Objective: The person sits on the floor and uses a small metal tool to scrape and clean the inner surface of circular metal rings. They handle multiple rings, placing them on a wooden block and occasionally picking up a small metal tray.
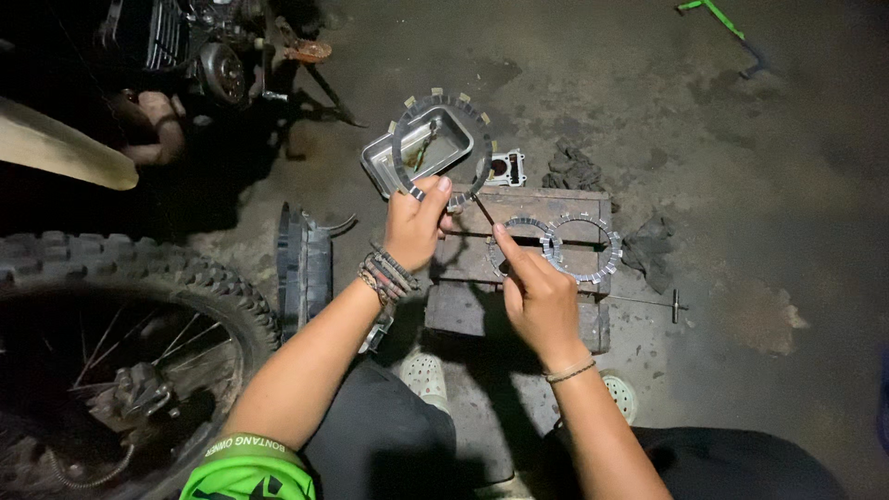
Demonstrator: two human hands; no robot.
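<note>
Sorting clutch plates over a wooden block

The left hand (pixel 414 225) is pinching a clutch friction plate (pixel 443 148) raised above the wooden block (pixel 519 306); the right hand (pixel 537 294), forefinger extended, is pointing at two steel plates (pixel 582 247) lying on that block.

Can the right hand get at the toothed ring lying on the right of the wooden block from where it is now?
Probably yes. The right hand is free, its forefinger pointing just left of that toothed ring, which lies flat on the wooden block with nothing over it. The left hand holds another ring up, clear of the way.
</note>
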